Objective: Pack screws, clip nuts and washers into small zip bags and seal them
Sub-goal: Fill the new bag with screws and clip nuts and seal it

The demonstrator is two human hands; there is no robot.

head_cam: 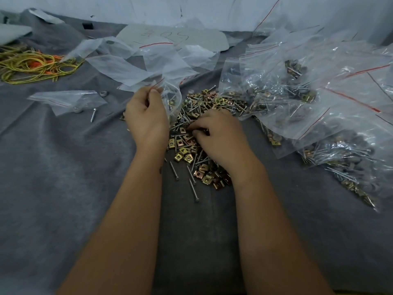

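Pinching zip bag (pixel 170 96) rim, left hand (pixel 146 120); right hand (pixel 217 133) fingers curled, picking in hardware pile (pixel 195 145).

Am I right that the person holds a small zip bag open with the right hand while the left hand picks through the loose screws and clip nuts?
Not quite: the hands are swapped. In the head view the left hand holds the zip bag, and the right hand picks through the pile of screws and clip nuts.

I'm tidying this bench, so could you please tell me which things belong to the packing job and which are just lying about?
In the job:
- left hand holding the open zip bag
- right hand picking in the loose hardware pile
- filled bags
- empty bags

Lying about:
- yellow cords
- grey card
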